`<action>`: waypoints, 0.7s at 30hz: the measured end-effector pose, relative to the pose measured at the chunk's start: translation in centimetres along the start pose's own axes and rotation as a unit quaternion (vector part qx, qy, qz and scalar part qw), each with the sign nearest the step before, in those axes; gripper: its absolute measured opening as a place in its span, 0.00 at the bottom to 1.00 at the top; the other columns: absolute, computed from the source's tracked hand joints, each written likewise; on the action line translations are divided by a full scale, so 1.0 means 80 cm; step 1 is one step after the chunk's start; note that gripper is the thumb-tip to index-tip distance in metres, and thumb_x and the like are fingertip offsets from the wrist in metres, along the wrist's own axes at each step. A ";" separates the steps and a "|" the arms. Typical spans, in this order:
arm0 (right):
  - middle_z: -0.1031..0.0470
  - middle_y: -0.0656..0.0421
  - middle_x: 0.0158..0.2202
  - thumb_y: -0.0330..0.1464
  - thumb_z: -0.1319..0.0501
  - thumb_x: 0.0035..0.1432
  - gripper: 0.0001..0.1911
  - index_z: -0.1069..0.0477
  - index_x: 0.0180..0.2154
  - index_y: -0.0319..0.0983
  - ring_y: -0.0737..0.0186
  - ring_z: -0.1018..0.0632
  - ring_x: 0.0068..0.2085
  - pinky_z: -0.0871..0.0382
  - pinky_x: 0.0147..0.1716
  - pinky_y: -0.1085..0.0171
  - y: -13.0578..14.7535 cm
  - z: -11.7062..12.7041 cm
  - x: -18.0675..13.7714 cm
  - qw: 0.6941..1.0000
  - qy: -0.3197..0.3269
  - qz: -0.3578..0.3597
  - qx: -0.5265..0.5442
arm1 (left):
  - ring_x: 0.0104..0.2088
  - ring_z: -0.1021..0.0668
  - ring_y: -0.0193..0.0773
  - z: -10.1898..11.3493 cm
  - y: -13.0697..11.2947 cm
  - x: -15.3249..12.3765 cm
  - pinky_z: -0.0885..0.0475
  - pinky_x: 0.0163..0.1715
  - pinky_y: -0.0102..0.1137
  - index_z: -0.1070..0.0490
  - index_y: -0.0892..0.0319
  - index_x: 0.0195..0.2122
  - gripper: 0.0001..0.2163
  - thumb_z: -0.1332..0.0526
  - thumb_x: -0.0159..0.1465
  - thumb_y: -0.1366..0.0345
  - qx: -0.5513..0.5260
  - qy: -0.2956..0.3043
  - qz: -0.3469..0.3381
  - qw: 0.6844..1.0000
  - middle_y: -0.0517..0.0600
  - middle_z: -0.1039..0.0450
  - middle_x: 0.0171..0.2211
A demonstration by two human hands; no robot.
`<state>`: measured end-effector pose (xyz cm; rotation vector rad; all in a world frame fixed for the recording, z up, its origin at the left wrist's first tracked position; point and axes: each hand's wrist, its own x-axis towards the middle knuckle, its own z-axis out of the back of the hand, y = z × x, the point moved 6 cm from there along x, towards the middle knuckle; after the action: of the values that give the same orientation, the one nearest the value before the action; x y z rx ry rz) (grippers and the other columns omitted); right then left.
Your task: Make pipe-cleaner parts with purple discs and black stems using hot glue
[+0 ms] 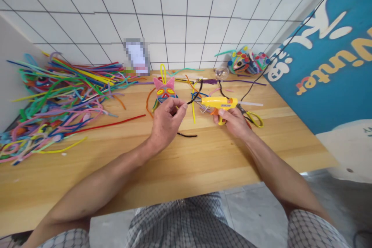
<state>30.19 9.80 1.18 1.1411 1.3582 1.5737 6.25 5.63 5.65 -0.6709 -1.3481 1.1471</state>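
My left hand (166, 123) is closed in a pinch on a short black pipe cleaner (195, 95) that curls up toward the glue gun's tip. My right hand (233, 121) grips the handle of a yellow hot glue gun (218, 103), held level above the wooden table (186, 159) with its nozzle pointing left at the black piece. Just behind my left hand lies a pink cat-face mask (165, 90) made of pipe cleaners. Another black piece (187, 135) lies on the table below my hands.
A big heap of coloured pipe cleaners (55, 100) covers the table's left side, with a red one (110, 124) stretched out. Yellow-handled scissors (254, 118) lie right of the gun. More finished masks (247, 60) sit at the back right. A blue banner (328, 58) stands on the right.
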 end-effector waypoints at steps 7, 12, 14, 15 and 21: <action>0.26 0.61 0.24 0.52 0.30 0.59 0.21 0.26 0.28 0.42 0.61 0.29 0.28 0.39 0.33 0.60 0.009 0.000 -0.002 1.000 -0.011 -0.019 0.002 | 0.22 0.32 0.29 0.003 -0.003 0.003 0.39 0.24 0.28 0.26 0.57 0.34 0.04 0.35 0.67 0.66 0.005 -0.004 -0.005 1.000 0.43 0.31 0.25; 0.26 0.61 0.25 0.51 0.30 0.57 0.20 0.25 0.29 0.42 0.61 0.29 0.28 0.38 0.32 0.60 0.009 -0.001 -0.002 1.000 -0.012 -0.019 0.010 | 0.23 0.34 0.30 0.003 -0.005 0.002 0.40 0.24 0.29 0.26 0.57 0.34 0.04 0.35 0.67 0.67 0.035 -0.002 -0.029 0.999 0.43 0.31 0.25; 0.26 0.61 0.25 0.51 0.30 0.58 0.19 0.25 0.29 0.43 0.61 0.29 0.28 0.38 0.32 0.60 0.007 0.000 -0.002 1.000 -0.015 -0.021 0.000 | 0.24 0.33 0.30 0.002 -0.005 0.001 0.39 0.25 0.29 0.25 0.57 0.34 0.04 0.35 0.67 0.67 0.039 -0.002 -0.036 0.999 0.44 0.31 0.26; 0.26 0.61 0.25 0.50 0.30 0.59 0.19 0.25 0.29 0.43 0.62 0.29 0.28 0.38 0.32 0.60 0.006 0.001 -0.002 1.000 -0.018 -0.021 -0.003 | 0.24 0.33 0.30 0.002 -0.005 0.001 0.39 0.25 0.29 0.25 0.57 0.34 0.04 0.35 0.67 0.67 0.039 -0.002 -0.037 0.999 0.44 0.30 0.26; 0.26 0.61 0.24 0.51 0.31 0.58 0.20 0.26 0.29 0.43 0.61 0.29 0.28 0.37 0.32 0.59 0.009 -0.002 -0.002 1.000 -0.008 -0.014 0.009 | 0.22 0.34 0.29 0.002 -0.001 0.002 0.40 0.23 0.29 0.26 0.57 0.35 0.04 0.36 0.68 0.68 0.043 -0.004 -0.057 0.997 0.43 0.32 0.25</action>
<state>30.09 9.49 1.83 1.1382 1.3739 1.5318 6.10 5.69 5.81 -0.5217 -1.3187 1.1095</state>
